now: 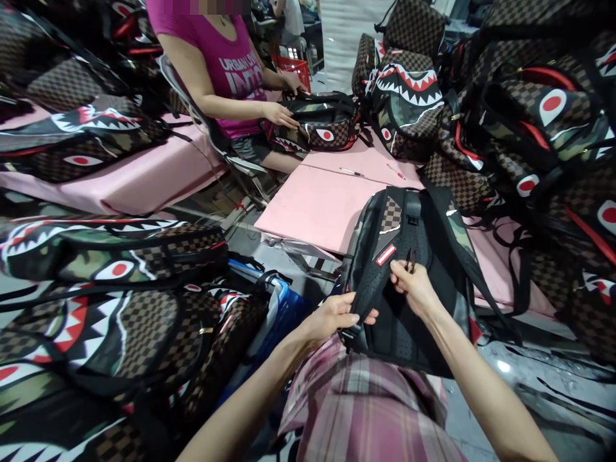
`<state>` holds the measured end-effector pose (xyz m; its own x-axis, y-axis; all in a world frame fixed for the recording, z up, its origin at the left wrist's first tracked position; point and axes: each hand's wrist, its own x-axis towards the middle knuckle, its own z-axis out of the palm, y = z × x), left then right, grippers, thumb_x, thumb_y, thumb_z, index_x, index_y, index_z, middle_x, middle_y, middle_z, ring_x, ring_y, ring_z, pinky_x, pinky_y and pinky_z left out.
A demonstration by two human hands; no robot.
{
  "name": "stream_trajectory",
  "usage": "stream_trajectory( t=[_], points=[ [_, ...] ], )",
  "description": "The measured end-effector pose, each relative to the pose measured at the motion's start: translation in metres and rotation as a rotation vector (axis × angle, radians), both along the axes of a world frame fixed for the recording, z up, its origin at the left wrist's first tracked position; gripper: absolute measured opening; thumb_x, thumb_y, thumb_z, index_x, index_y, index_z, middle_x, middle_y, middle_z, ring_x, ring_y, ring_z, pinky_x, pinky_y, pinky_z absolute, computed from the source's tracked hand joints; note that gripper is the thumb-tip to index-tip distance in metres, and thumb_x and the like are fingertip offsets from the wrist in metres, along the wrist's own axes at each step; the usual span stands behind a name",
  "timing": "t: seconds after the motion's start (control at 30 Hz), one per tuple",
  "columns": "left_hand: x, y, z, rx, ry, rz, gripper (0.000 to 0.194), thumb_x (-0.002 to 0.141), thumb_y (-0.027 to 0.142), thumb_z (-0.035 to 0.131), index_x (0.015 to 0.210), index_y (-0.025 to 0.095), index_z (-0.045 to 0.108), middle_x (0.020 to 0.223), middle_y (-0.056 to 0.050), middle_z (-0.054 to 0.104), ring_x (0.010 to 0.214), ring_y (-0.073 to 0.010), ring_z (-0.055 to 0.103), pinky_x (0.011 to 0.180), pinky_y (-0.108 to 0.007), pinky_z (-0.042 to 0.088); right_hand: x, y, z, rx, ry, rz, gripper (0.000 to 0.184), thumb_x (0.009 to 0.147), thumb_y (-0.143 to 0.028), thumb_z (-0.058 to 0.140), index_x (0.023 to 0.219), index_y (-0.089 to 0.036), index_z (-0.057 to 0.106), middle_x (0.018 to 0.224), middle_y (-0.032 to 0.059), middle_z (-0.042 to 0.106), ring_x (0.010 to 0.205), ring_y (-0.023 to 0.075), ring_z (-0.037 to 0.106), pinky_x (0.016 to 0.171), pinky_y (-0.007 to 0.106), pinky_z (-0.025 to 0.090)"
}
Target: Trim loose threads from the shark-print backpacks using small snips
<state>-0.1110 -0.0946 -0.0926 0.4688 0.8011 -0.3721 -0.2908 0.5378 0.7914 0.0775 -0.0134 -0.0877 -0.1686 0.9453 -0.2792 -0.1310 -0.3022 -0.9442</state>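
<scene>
1. Item and location: a black backpack [404, 333] lies back panel up, its near end at the person's plaid-covered lap [366, 410] and its far part over the pink counter [312, 205].
2. Orientation: the long axis runs away from the person. The top end points forward across the counter; the base faces the lap.
3. Left hand [334, 316]: fingers closed around the lower part of the left-side shoulder strap [373, 282], thumb above, fingertips showing past the far edge.
4. Right hand [414, 282]: thumb and forefinger pressed together by the strap's edge, just below the red label [385, 255]. A slim dark tool [410, 256] rises from this grip; its type, and whether anything fine is pinched, cannot be told.
5. Handling, in my judgement: the step in hand appears to be close work along the strap edge. The strap is best held taut and flat by the left fingers, the tool point angled away from stitching, label and opposite fingertips.
6. Surroundings: two pens [353, 172] lie on the counter beyond; across it, a co-worker's hand [282, 115] touches another bag [332, 135].
</scene>
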Motion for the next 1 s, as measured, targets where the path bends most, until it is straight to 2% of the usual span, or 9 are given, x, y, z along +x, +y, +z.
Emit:
stream_trajectory(
  t=[0.13, 0.3, 0.4, 0.47, 0.57, 0.67, 0.83, 0.9, 1.0],
  points=[
    [0.005, -0.001, -0.004, -0.006, 0.031, 0.060, 0.048, 0.060, 0.035, 0.076, 0.100, 0.012, 0.064, 0.094, -0.012, 0.068, 0.087, -0.0258, 0.065, 0.076, -0.032, 0.048, 0.002, -0.023, -0.004, 0.017, -0.112, 0.223, 0.043, 0.068, -0.049, 0.068, 0.051, -0.016, 0.046, 0.047, -0.0033, 0.044, 0.040, 0.0047, 0.029, 0.040, 0.022, 0.018],
    [0.009, -0.004, -0.012, -0.053, 0.124, 0.252, 0.043, 0.066, 0.047, 0.068, 0.087, 0.009, 0.067, 0.073, -0.008, 0.068, 0.065, -0.0176, 0.063, 0.063, -0.026, 0.047, 0.004, -0.023, -0.014, 0.076, -0.171, 0.237, 0.041, 0.069, -0.046, 0.066, 0.048, -0.016, 0.047, 0.045, -0.0038, 0.041, 0.043, 0.0058, 0.028, 0.044, 0.024, 0.017],
    [0.003, -0.005, -0.017, -0.119, 0.159, 0.425, 0.042, 0.060, 0.046, 0.073, 0.080, 0.010, 0.066, 0.066, -0.005, 0.066, 0.058, -0.0143, 0.062, 0.058, -0.023, 0.045, 0.003, -0.021, -0.021, 0.039, -0.137, 0.235, 0.040, 0.068, -0.046, 0.066, 0.050, -0.017, 0.046, 0.046, -0.0034, 0.044, 0.042, 0.0060, 0.027, 0.044, 0.024, 0.016],
    [-0.003, -0.007, -0.020, -0.114, 0.244, 0.571, 0.041, 0.059, 0.046, 0.073, 0.078, 0.011, 0.065, 0.050, 0.001, 0.059, 0.048, -0.0117, 0.058, 0.053, -0.021, 0.042, 0.003, -0.021, -0.023, 0.025, -0.127, 0.235, 0.039, 0.068, -0.046, 0.065, 0.050, -0.017, 0.046, 0.046, -0.0029, 0.046, 0.041, 0.0062, 0.027, 0.043, 0.025, 0.015],
    [-0.009, -0.011, -0.023, -0.042, 0.421, 0.692, 0.043, 0.072, 0.055, 0.058, 0.069, 0.012, 0.064, 0.031, 0.007, 0.039, 0.032, -0.0081, 0.044, 0.045, -0.020, 0.035, 0.005, -0.022, -0.024, 0.026, -0.139, 0.248, 0.039, 0.068, -0.046, 0.065, 0.049, -0.017, 0.047, 0.046, -0.0026, 0.045, 0.042, 0.0064, 0.028, 0.044, 0.025, 0.016],
    [-0.009, -0.007, -0.024, 0.054, 0.553, 0.605, 0.046, 0.075, 0.054, 0.052, 0.063, 0.012, 0.064, 0.039, 0.002, 0.048, 0.040, -0.0083, 0.046, 0.047, -0.020, 0.035, 0.007, -0.023, -0.024, 0.027, -0.139, 0.258, 0.039, 0.068, -0.046, 0.065, 0.049, -0.017, 0.048, 0.046, -0.0026, 0.045, 0.042, 0.0064, 0.028, 0.044, 0.025, 0.016],
    [0.006, 0.034, -0.016, 0.211, 0.531, 0.554, 0.035, 0.070, 0.041, 0.060, 0.094, 0.015, 0.064, 0.081, -0.004, 0.064, 0.058, -0.0100, 0.054, 0.050, -0.020, 0.038, 0.008, -0.023, -0.028, 0.023, -0.118, 0.258, 0.040, 0.069, -0.047, 0.065, 0.051, -0.017, 0.045, 0.046, -0.0025, 0.047, 0.042, 0.0065, 0.027, 0.043, 0.025, 0.015],
    [0.013, 0.049, -0.014, 0.263, 0.488, 0.409, 0.036, 0.070, 0.040, 0.060, 0.095, 0.015, 0.063, 0.078, -0.003, 0.063, 0.054, -0.0094, 0.052, 0.046, -0.019, 0.036, 0.009, -0.023, -0.030, 0.020, -0.118, 0.257, 0.041, 0.069, -0.048, 0.065, 0.051, -0.017, 0.046, 0.046, -0.0024, 0.046, 0.042, 0.0065, 0.028, 0.043, 0.024, 0.016],
    [0.013, 0.051, -0.019, 0.288, 0.582, 0.245, 0.030, 0.076, 0.042, 0.053, 0.076, 0.014, 0.064, 0.053, 0.002, 0.054, 0.043, -0.0082, 0.043, 0.044, -0.020, 0.031, 0.016, -0.026, -0.032, 0.027, -0.138, 0.233, 0.042, 0.070, -0.048, 0.065, 0.050, -0.017, 0.046, 0.046, -0.0031, 0.044, 0.042, 0.0063, 0.027, 0.044, 0.024, 0.016]
  ],
)
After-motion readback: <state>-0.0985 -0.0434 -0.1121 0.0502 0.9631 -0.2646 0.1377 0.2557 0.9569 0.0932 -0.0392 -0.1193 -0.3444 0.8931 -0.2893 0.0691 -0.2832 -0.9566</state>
